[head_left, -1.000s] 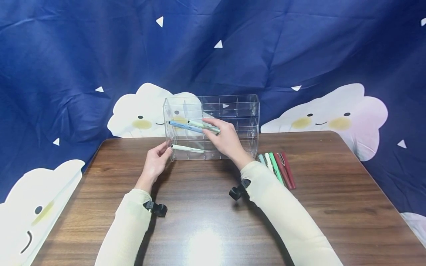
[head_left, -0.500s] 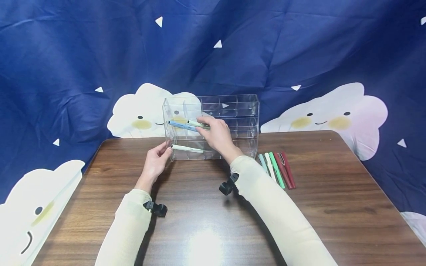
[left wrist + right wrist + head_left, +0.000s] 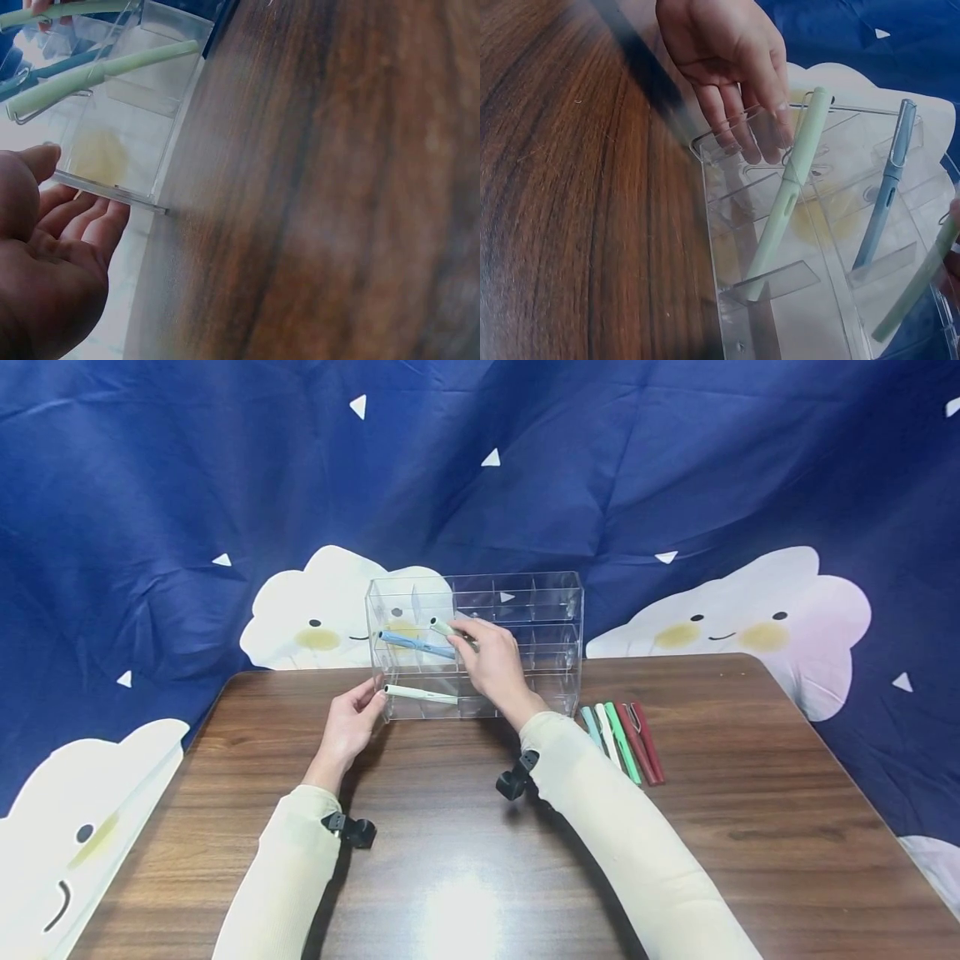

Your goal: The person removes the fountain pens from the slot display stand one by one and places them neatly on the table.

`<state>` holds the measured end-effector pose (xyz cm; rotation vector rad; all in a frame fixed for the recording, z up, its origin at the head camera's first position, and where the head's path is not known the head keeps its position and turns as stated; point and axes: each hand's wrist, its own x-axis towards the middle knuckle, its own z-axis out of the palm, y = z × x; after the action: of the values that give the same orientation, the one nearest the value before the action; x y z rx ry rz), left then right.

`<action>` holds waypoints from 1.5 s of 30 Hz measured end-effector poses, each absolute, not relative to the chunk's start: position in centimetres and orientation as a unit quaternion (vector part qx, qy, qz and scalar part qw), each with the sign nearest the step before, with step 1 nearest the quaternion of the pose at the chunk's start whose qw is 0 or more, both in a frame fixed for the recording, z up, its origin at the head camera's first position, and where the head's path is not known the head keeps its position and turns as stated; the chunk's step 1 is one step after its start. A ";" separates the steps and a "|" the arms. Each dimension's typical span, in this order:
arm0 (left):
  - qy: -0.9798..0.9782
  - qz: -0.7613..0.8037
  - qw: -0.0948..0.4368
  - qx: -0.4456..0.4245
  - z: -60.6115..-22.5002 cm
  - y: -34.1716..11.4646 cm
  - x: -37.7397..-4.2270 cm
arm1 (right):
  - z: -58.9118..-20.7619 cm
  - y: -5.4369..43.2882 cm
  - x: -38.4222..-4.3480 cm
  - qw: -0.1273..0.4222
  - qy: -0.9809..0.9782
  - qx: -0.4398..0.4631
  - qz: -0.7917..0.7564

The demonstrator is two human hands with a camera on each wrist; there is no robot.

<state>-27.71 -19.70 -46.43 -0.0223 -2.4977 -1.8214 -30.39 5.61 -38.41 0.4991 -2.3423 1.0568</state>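
Note:
A clear plastic organizer [image 3: 551, 675] with several small compartments stands near the table's back edge. My left hand [image 3: 348, 727] grips its left side wall, thumb in front and fingers behind. My right hand [image 3: 495, 668] pinches a light green capped pen [image 3: 441, 627] in front of the middle row; the fingers cover part of it. Just below, a blue pen [image 3: 412, 643] lies slanted across that row. Along the bottom row lies another pale green pen [image 3: 787, 195], its wire clip toward my left hand in the right wrist view.
To the right of the organizer, several pens lie side by side on the wooden table [image 3: 450, 810]: light blue, white, a green pen [image 3: 624, 743] and dark red ones [image 3: 648, 743]. A blue curtain [image 3: 675, 460] with white clouds hangs behind.
My right hand has moved left with the light green pen, and the pen's left end has then risen slightly and shifted right. My left hand keeps its hold on the organizer.

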 end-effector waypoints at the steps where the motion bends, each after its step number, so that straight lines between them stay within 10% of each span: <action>1: -0.808 -0.589 0.025 -0.006 -46.4 -19.7 -27.7 | -38.4 5.7 -30.4 0.268 -0.857 0.189 0.397; 13: -0.803 -0.595 0.020 -0.001 -46.4 -19.8 -27.9 | -36.8 7.0 -29.6 0.336 -0.791 0.210 0.466; 45: -0.806 -0.592 0.011 -0.004 -46.1 -19.8 -27.6 | -33.6 12.7 -26.2 0.310 -0.726 0.166 0.591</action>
<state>-27.65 -19.76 -46.12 -0.0125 -2.5132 -1.8465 -26.21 12.73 -33.65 0.4391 -1.9168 1.5618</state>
